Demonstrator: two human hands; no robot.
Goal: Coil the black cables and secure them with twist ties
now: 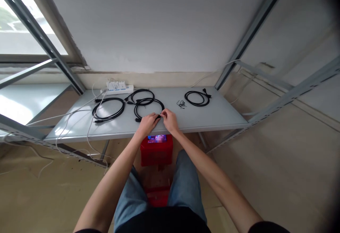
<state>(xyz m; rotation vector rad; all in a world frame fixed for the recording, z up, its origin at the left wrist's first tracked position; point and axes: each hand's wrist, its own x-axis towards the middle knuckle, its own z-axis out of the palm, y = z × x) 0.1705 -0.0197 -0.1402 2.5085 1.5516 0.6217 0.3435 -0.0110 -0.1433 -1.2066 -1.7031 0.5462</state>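
Near the front edge of the grey shelf, my left hand [148, 123] and my right hand [169, 120] meet at the near right side of a coiled black cable [135, 111]. The fingers of both are closed in a pinch on it, and what lies between the fingertips is mostly hidden. Behind this coil, partly overlapping it, is another coiled black cable [142, 90]. To the right of my right hand lies a small tangle of thin black ties [181, 104].
A third coiled cable [108, 99] lies on the left, another coil [197, 104] on the right. A white power strip [120, 89] with loose white wires sits at the back left of the shelf [207, 119]. Below stands a red stool [156, 153] with a lit screen [152, 139].
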